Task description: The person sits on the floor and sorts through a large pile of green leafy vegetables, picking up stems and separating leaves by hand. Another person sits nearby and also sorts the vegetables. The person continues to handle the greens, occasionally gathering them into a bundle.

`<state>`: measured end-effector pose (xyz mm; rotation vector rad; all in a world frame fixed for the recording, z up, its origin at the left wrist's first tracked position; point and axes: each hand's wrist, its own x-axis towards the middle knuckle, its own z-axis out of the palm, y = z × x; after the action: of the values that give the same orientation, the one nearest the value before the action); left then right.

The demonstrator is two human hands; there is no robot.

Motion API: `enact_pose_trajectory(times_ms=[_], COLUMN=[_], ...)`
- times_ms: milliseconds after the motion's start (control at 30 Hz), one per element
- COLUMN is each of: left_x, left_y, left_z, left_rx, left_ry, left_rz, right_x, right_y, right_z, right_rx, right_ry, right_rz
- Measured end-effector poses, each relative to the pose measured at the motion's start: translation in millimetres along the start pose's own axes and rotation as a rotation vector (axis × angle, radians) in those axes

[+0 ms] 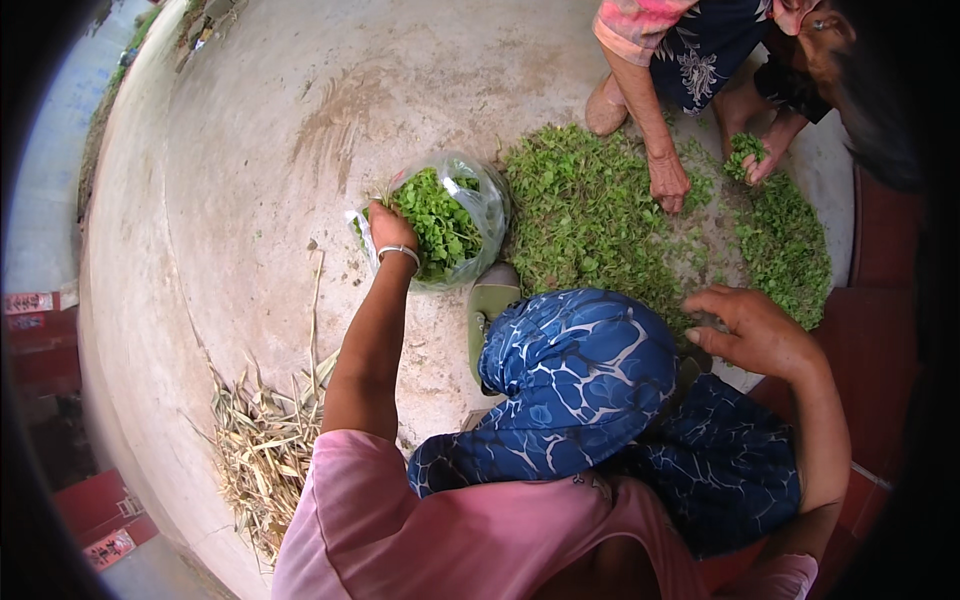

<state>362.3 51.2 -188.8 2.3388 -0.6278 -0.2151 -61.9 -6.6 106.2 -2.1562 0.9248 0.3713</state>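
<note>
My left hand [391,228], with a bangle at the wrist, is at the left side of a clear plastic bag [490,205] on the ground. It is closed on leafy greens [440,225] at the bag's mouth; its fingertips are partly hidden. Thin stems stick out past its far side. My right hand [745,325] is held beside my knee, above the near edge of a spread pile of loose leafy greens [590,210]. Its fingers are curved with the thumb apart, and I see nothing held between them.
Across the pile a person crouches, one hand [668,182] on the greens and the other [765,160] holding a small bunch. A second heap of greens [785,250] lies at the right. Dry stalks [265,440] lie at the left on the concrete floor [260,180].
</note>
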Motion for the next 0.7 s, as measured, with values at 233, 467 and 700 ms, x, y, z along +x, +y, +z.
enact_pose_trajectory(times_ms=[233, 467, 700], left_x=[9.3, 8.2, -36.8], left_y=[-23.6, -20.5, 7.0], left_z=[6.2, -16.8, -31.8], left_rx=[-0.038, -0.143, -0.069], left_ry=[0.056, 0.101, 0.033], left_rz=[-0.122, -0.055, 0.37], right_x=[1.4, 1.0, 4.1], right_y=[1.9, 8.1, 4.2], right_z=[1.7, 5.9, 6.0], right_rx=[-0.031, -0.068, -0.029], right_ry=[0.006, 0.024, -0.024], right_rz=[-0.029, -0.105, -0.022])
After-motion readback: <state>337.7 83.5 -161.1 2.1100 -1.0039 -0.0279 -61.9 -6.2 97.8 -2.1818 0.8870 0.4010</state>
